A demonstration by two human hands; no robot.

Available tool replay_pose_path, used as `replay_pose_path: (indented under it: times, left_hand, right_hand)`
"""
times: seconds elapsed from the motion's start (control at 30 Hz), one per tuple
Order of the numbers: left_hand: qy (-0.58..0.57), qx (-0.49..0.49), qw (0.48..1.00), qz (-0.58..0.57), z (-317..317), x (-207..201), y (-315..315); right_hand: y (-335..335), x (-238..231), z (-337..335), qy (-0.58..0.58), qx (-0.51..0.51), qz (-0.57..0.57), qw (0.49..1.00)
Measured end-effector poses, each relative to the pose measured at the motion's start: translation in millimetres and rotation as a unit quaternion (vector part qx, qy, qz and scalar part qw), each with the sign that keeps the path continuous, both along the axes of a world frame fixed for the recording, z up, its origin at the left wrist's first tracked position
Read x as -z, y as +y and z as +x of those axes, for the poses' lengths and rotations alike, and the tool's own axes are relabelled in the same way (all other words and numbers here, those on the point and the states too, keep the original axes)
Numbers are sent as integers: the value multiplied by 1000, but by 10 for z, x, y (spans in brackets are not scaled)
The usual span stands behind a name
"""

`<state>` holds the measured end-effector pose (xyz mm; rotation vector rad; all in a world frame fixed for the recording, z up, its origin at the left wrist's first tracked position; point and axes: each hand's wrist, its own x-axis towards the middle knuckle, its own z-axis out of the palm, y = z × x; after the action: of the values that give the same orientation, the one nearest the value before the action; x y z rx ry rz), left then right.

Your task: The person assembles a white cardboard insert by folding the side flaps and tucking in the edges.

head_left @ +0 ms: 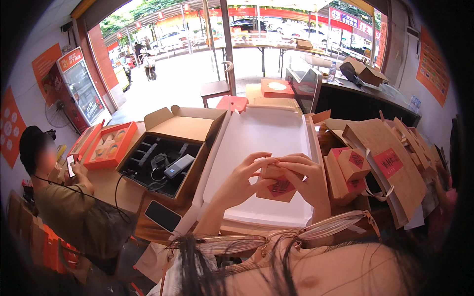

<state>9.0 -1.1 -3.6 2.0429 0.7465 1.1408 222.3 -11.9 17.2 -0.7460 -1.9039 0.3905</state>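
Observation:
A small brown cardboard box (279,191) with a red diamond-shaped label is held between my two hands. My left hand (245,178) grips its left side, fingers bent over the top. On the other side my right hand (309,180) holds it, with its fingertips meeting those of the left along the top edge. The fingers cover the upper part of the box. Beneath the hands lies a large shallow white-lined carton (261,133). Several similar small brown boxes (349,165) with red labels are piled to the right of it.
Left of the carton stands an open cardboard box (197,118) with black lining, cables and a grey device (178,166). A black phone (163,216) lies near it. Brown paper bags (387,165) lean at right. A person (74,207) at left holds a phone beside red boxes (114,144).

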Motion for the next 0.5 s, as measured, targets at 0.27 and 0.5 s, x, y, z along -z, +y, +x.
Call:
replay_pose_path:
  times: [0.27,0.5]
  left_hand:
    - [-59,-18,998,-11,-78,-71,-38]
    - [-73,-28,997,14,-71,-54,-8]
  right_hand:
    - [-78,-112,2,62,55,2,997]
    - [32,0,149,29,26,54,998]
